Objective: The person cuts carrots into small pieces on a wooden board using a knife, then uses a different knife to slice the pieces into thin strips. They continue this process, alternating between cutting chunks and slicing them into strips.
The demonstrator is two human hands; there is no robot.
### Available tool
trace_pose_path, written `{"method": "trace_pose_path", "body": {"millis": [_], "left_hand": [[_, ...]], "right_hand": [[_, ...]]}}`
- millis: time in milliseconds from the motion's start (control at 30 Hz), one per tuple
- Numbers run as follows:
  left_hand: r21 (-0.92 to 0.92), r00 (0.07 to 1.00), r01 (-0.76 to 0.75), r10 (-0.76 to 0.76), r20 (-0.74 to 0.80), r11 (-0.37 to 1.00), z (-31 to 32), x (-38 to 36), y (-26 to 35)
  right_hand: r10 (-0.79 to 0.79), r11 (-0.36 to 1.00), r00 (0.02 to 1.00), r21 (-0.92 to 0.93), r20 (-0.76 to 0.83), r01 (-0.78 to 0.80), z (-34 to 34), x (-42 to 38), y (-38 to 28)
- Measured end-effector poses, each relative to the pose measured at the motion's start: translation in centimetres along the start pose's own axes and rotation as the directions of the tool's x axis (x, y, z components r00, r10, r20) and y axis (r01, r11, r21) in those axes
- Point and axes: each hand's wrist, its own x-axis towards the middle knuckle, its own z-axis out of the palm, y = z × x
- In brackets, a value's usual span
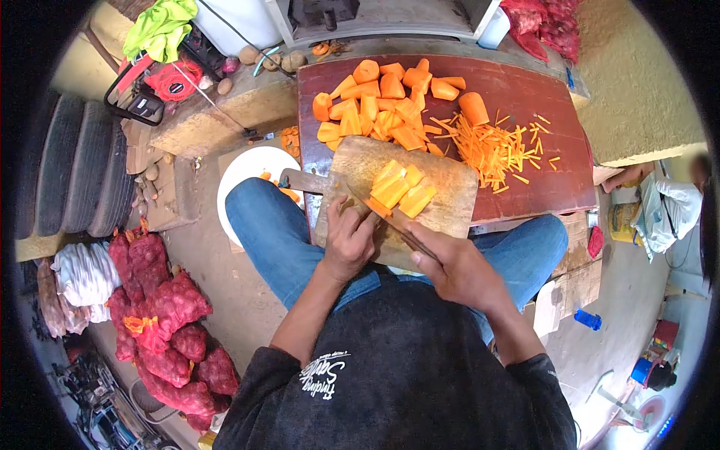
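A wooden cutting board (pixel 450 176) with a handle at its left lies at the near edge of the table, above my lap. Several carrot slices (pixel 403 187) sit in the middle of it. My right hand (pixel 461 271) is closed around a knife (pixel 412 241), whose blade slants up and left across the board, beside the slices. My left hand (pixel 350 238) rests at the board's left part with curled fingers close to the blade; what is under its fingertips is hidden. Beyond the board are chunks of peeled carrot (pixel 367 90) and a pile of thin carrot sticks (pixel 491 154).
The red-brown table (pixel 540 97) holds the carrots. A white round container (pixel 238 174) with orange bits stands left of my knee. Red mesh sacks (pixel 169 330) and tires (pixel 94 165) are at the left. Another person (pixel 679 199) is at the far right.
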Motion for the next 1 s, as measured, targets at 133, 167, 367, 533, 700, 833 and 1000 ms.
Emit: {"method": "trace_pose_path", "body": {"millis": [133, 167, 367, 533, 700, 833, 1000], "left_hand": [[-0.007, 1.000, -0.027, 0.027, 0.014, 1.000, -0.2, 0.0, -0.5], [-0.007, 0.999, -0.032, 0.032, 0.013, 0.999, -0.2, 0.0, -0.5], [-0.018, 0.999, -0.030, 0.031, 0.015, 0.999, -0.3, 0.0, -0.4], [-0.035, 1.000, -0.017, 0.017, -0.002, 0.999, -0.5, 0.3, 0.0], [-0.002, 1.000, -0.022, 0.022, -0.001, 1.000, -0.4, 0.0, -0.1], [-0.004, 1.000, -0.017, 0.017, 0.006, 1.000, -0.1, -0.2, -0.2], [0.003, 1.000, -0.001, 0.001, 0.003, 1.000, -0.5, -0.1, -0.3]], "right_hand": [[0.061, 0.997, 0.997, -0.049, 0.043, -0.059, -0.3, -0.9, -0.9], [0.058, 0.997, 0.998, -0.044, 0.034, -0.056, -0.3, -1.2, -1.2], [-0.053, 0.995, 0.999, -0.082, -0.009, 0.052, 0.3, -1.4, -0.3], [0.025, 0.990, 0.998, -0.137, 0.056, -0.017, 0.9, -0.1, 0.2], [-0.040, 0.988, 0.999, -0.151, 0.006, 0.040, 2.7, 2.3, 2.8], [0.088, 0.996, 0.993, -0.002, 0.083, -0.089, 1.6, 2.7, 3.1], [0.024, 0.944, 1.000, 0.329, -0.010, -0.020, 1.2, 0.3, 2.4]]}}
